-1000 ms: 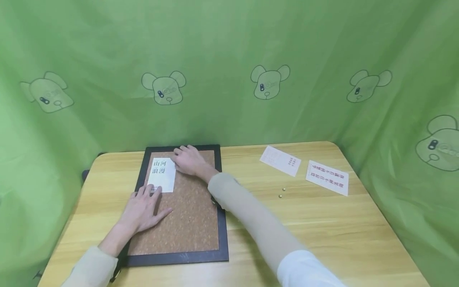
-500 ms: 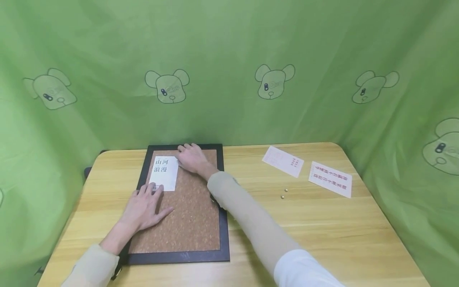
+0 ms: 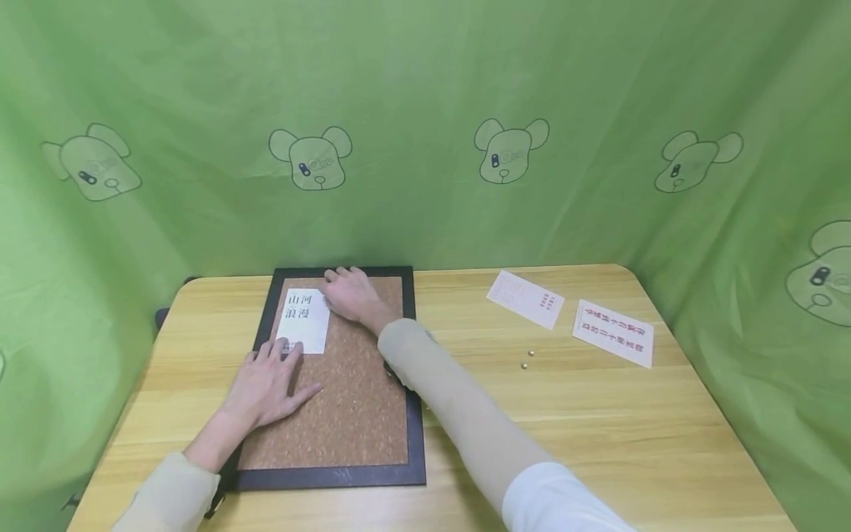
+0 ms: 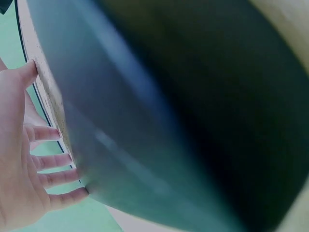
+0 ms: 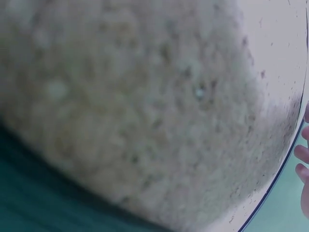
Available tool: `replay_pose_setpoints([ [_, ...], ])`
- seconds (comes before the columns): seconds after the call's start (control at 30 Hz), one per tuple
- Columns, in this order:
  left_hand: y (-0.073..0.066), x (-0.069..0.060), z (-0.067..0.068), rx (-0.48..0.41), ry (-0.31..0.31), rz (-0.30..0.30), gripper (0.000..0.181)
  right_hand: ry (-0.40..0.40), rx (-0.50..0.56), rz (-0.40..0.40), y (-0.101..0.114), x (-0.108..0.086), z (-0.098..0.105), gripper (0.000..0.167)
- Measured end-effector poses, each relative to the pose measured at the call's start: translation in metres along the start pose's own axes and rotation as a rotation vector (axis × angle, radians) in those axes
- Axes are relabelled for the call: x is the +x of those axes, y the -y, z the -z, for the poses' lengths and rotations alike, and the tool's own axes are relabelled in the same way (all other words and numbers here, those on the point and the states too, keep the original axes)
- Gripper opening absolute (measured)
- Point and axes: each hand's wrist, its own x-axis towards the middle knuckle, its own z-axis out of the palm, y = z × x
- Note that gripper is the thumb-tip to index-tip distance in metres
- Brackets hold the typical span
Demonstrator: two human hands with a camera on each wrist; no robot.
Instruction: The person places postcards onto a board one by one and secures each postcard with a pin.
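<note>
A cork board (image 3: 355, 421) in a black frame lies on the table, with a white card (image 3: 314, 331) bearing large dark characters at its upper left. My left hand (image 3: 264, 388) is spread flat, its fingertips on the card's lower left part and its thumb out over the cork. At the card's upper right corner is my right hand (image 3: 352, 294), back upward and fingers bent. Whatever lies under its fingertips is hidden. Straight, parted fingers (image 4: 53, 162) show in the left wrist view. Only a few right fingertips (image 5: 302, 153) enter the right wrist view.
Two cards with red print lie at the right, a nearer-centre card (image 3: 525, 298) and an outer card (image 3: 613, 333). Two tiny round shiny pieces, one piece (image 3: 531, 353) just behind the other (image 3: 524, 366), rest on the wooden table (image 3: 585, 436). A green curtain (image 3: 412, 229) surrounds the table.
The head view has shifted slightly. My right hand and forearm have edged a little left at the card's corner in the last half second. The left hand keeps its place on the card.
</note>
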Motion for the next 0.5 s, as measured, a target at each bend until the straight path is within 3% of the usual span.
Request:
replay_pose_setpoints([
  [0.5,-0.0006,0.0009,0.001,0.007,-0.001,-0.003,0.084,-0.005,-0.011,0.003,0.0004,-0.0009,0.0011,0.034],
])
